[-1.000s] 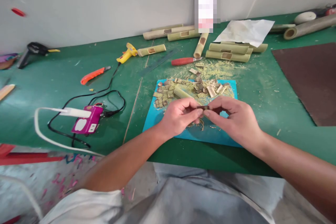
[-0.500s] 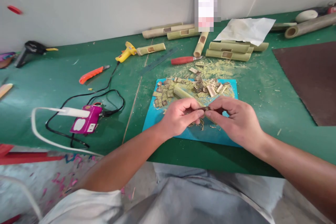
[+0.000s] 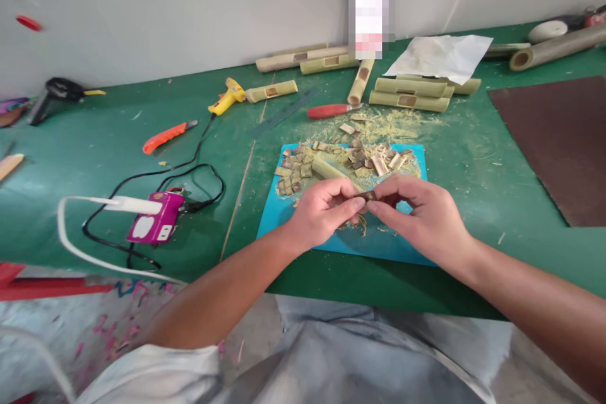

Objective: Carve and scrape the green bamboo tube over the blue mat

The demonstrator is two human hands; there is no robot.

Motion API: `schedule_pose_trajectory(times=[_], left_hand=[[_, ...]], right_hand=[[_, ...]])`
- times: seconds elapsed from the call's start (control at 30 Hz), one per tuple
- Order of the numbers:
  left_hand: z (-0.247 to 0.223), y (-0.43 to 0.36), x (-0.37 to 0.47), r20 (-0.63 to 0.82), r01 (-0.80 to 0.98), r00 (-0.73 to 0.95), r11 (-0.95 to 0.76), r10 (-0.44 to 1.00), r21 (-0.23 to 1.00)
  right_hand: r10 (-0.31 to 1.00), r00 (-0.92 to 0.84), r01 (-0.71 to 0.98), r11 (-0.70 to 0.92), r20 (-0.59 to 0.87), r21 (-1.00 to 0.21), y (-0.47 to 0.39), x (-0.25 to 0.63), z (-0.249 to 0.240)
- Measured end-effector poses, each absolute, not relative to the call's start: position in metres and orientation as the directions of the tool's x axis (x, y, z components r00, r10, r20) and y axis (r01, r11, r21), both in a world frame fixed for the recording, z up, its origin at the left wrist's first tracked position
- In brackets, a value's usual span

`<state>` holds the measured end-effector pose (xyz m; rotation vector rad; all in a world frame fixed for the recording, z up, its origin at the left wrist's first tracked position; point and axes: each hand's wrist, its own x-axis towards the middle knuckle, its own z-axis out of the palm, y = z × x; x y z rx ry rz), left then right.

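Observation:
A small dark brown piece [image 3: 366,196] is pinched between my two hands above the near part of a blue mat [image 3: 326,243]. My left hand [image 3: 326,211] grips its left end with thumb and fingers. At its right end, the thumb and forefinger of my right hand [image 3: 419,211] close on it. Just behind my hands, a pale green bamboo tube [image 3: 329,167] lies on the mat, its near part hidden by them. Small cut bamboo pieces [image 3: 290,173] and yellowish shavings lie around the tube.
On the green table [image 3: 473,158] lie a red-handled knife [image 3: 329,111], an orange cutter [image 3: 165,137], a yellow glue gun [image 3: 228,97] and a purple power strip [image 3: 156,218] with cords. Notched bamboo tubes [image 3: 409,101] stand behind the mat, near white paper [image 3: 440,57]. A brown sheet [image 3: 558,139] lies right.
The dark piece looks slightly turned, showing more of its face. Both hands keep their pinch in nearly the same place. The view has shifted slightly.

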<state>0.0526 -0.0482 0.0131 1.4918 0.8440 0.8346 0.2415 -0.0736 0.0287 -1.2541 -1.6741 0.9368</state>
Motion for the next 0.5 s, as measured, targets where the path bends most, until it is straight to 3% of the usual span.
schedule_pose_trajectory(times=[0.33, 0.5], left_hand=[[0.0133, -0.0496, 0.0538, 0.08, 0.05, 0.375, -0.106, 0.923, 0.993], [0.0107, -0.0509, 0.0532, 0.002, 0.029, 0.46, -0.018, 0.888, 0.999]], right_hand=[[0.955, -0.197, 0.41, 0.285, 0.221, -0.866, -0.0737, 0.244, 0.03], [0.943, -0.21, 0.422, 0.327, 0.26, -0.845, -0.0721, 0.2453, 0.0304]])
